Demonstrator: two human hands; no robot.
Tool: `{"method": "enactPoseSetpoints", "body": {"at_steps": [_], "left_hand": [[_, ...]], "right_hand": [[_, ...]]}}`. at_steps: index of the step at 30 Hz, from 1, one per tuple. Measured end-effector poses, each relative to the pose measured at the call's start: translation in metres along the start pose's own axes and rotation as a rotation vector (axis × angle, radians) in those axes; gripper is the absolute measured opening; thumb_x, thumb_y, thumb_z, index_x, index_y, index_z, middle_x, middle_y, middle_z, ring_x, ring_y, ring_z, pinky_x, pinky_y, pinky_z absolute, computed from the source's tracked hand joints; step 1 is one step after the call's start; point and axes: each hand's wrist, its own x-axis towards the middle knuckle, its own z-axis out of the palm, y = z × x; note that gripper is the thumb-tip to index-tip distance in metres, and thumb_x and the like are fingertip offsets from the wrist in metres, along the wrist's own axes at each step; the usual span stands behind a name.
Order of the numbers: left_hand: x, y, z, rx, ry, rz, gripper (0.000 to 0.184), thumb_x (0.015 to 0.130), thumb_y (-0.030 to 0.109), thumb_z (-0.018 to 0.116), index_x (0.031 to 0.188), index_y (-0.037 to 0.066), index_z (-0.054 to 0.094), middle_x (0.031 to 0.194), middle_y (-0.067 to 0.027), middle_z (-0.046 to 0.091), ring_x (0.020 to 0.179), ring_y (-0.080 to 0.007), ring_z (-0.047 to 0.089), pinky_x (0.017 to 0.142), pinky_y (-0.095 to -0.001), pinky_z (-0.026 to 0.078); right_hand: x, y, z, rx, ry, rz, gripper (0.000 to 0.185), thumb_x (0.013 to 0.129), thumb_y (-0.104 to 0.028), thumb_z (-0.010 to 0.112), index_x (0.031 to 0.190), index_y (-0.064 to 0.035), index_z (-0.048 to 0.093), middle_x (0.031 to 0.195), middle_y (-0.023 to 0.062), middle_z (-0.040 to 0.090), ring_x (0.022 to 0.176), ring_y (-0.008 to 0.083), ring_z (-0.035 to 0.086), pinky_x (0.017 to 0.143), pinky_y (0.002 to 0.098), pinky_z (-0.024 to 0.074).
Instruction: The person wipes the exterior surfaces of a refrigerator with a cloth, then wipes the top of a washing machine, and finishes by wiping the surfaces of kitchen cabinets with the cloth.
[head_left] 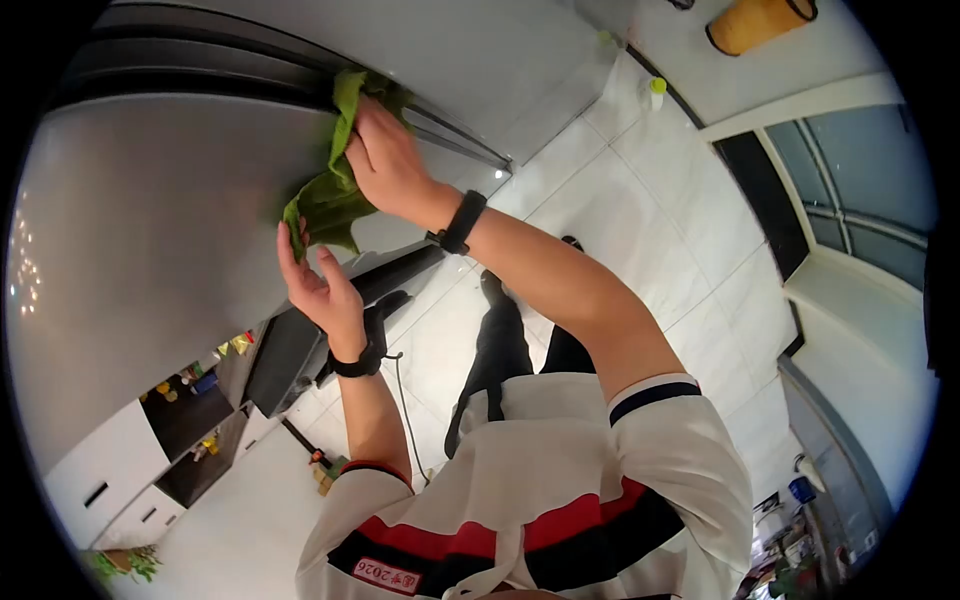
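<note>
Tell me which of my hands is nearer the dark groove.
Your right hand: it is up by the dark groove, with the cloth. Your left hand is lower in the picture, farther from it.

The crumpled cloth (325, 203) looks matt and slightly fuzzy against the fridge (170, 210) with its smooth, metal-like satin sheen, while the floor tiles (645, 215) are smooth and glossy, the shirt (540, 445) is matt fabric and the drawers (122, 445) have smooth, plain fronts.
</note>
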Motion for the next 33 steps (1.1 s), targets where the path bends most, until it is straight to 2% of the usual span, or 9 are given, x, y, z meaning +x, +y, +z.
{"method": "enactPoseSetpoints", "body": {"at_steps": [4,7,13,18,21,22,26,31,33], "left_hand": [[-0.006,0.011,-0.007,0.010,0.077,0.013,0.050,0.090,-0.006,0.047,0.139,-0.004,0.038,0.130,-0.0198,0.053,0.119,-0.0234,0.051,0.102,-0.0322,0.036],[-0.016,0.021,-0.007,0.050,0.116,-0.012,0.049,0.089,-0.007,0.047,0.138,-0.005,0.040,0.128,-0.0179,0.055,0.118,-0.0215,0.052,0.101,-0.0313,0.038],[-0.032,0.033,-0.019,0.068,0.114,-0.039,0.044,0.093,-0.005,0.047,0.137,-0.004,0.042,0.126,-0.0174,0.057,0.115,-0.0193,0.055,0.098,-0.0284,0.041],[-0.039,0.034,-0.054,0.083,0.241,-0.057,0.030,0.089,-0.004,0.060,0.118,-0.003,0.054,0.104,-0.0101,0.064,0.092,-0.0124,0.062,0.080,-0.0230,0.049],[-0.053,0.022,-0.091,0.063,0.317,-0.064,0.022,0.085,-0.005,0.064,0.105,-0.002,0.057,0.095,-0.0080,0.064,0.085,-0.0132,0.061,0.077,-0.0239,0.049],[-0.060,0.019,-0.108,0.072,0.348,-0.078,0.022,0.082,-0.005,0.065,0.103,-0.002,0.058,0.095,-0.0095,0.064,0.085,-0.0149,0.062,0.078,-0.0252,0.049],[-0.105,-0.007,-0.182,0.205,0.466,-0.151,0.018,0.080,-0.005,0.065,0.096,-0.001,0.059,0.091,-0.0111,0.065,0.080,-0.0188,0.064,0.075,-0.0278,0.050],[-0.173,-0.050,-0.275,0.282,0.536,-0.268,0.014,0.082,-0.003,0.064,0.094,0.000,0.059,0.084,-0.0117,0.065,0.077,-0.0207,0.064,0.070,-0.0296,0.049],[-0.202,-0.067,-0.307,0.314,0.510,-0.331,0.011,0.086,0.000,0.061,0.096,-0.001,0.057,0.081,-0.0094,0.065,0.073,-0.0134,0.063,0.068,-0.0259,0.049]], "right_hand": [[-0.024,0.017,-0.015,-0.164,-0.149,0.250,0.026,0.087,-0.004,0.051,0.113,0.0006,0.053,0.098,0.0215,0.062,0.090,0.0374,0.061,0.078,0.0412,0.0490],[-0.025,0.012,-0.041,-0.147,-0.214,0.490,0.012,0.082,-0.005,0.056,0.091,0.0015,0.054,0.086,0.0217,0.061,0.080,0.0433,0.057,0.067,0.0465,0.0460],[-0.010,0.003,-0.067,0.008,-0.108,0.338,0.011,0.082,-0.002,0.057,0.093,0.0000,0.057,0.080,0.0155,0.064,0.075,0.0294,0.063,0.068,0.0356,0.0483],[-0.012,-0.058,-0.060,0.235,-0.039,0.248,0.025,0.081,0.002,0.061,0.105,-0.0002,0.057,0.100,0.0113,0.064,0.086,0.0170,0.061,0.077,0.0310,0.0490],[-0.021,-0.087,-0.044,0.149,-0.167,0.066,0.035,0.079,0.002,0.063,0.113,0.0009,0.055,0.108,0.0123,0.062,0.088,0.0178,0.061,0.081,0.0315,0.0494],[-0.023,-0.100,-0.037,-0.056,-0.226,-0.057,0.031,0.078,0.003,0.062,0.109,-0.0007,0.059,0.101,0.0118,0.065,0.083,0.0204,0.062,0.077,0.0323,0.0501],[-0.064,-0.118,0.001,-0.097,-0.492,-0.105,0.019,0.072,0.002,0.065,0.089,-0.0043,0.065,0.082,0.0109,0.066,0.075,0.0279,0.062,0.067,0.0338,0.0494],[-0.120,-0.129,0.060,-0.223,-0.893,-0.407,0.015,0.072,-0.007,0.071,0.085,-0.0046,0.064,0.080,0.0082,0.066,0.074,0.0263,0.062,0.064,0.0355,0.0489],[-0.141,-0.138,0.082,-0.274,-1.030,-0.419,0.014,0.074,-0.011,0.072,0.084,-0.0061,0.064,0.076,0.0067,0.066,0.071,0.0258,0.062,0.061,0.0361,0.0484]]}}
